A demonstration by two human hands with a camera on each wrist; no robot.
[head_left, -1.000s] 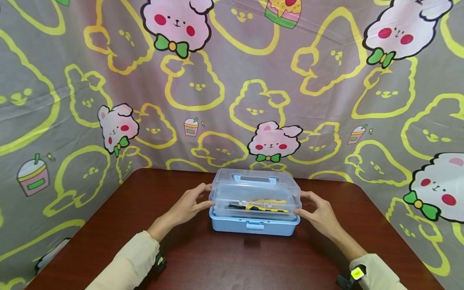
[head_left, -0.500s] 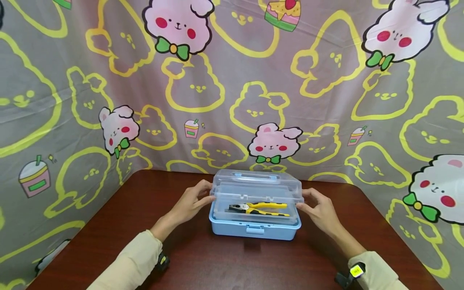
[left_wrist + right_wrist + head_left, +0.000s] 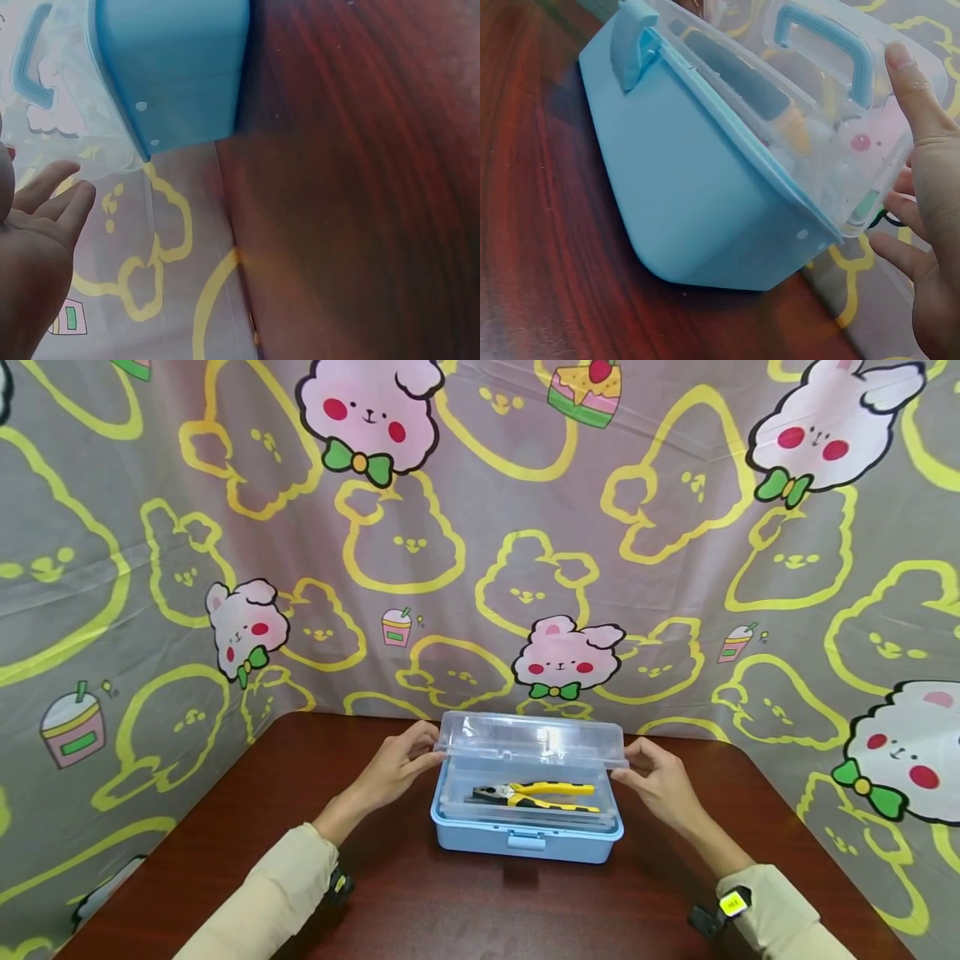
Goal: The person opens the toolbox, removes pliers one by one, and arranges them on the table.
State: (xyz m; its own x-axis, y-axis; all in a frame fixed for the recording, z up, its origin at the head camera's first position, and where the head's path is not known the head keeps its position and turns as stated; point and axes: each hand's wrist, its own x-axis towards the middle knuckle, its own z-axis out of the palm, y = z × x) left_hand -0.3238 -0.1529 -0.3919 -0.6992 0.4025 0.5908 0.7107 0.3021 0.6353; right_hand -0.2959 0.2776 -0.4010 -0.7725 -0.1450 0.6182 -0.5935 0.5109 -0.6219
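A light blue toolbox rests on the table, its clear lid raised and tipped back. My left hand holds the lid at its left end, thumb toward the front corner. At the opposite end, my right hand grips the lid with thumb and fingers; the right wrist view shows that thumb against the clear plastic. Inside the box, pliers with yellow and black handles lie on a clear tray. A blue carrying handle is on the lid's top.
The toolbox stands on a dark reddish-brown table, toward its back edge. A grey cloth with yellow outlines and rabbit faces hangs behind and at both sides. A blue latch sticks out from the box's front.
The lid has swung up and back, its front edge rising off the box. Both hands have gone up slightly with it, and the pliers and tray have come into plain view.
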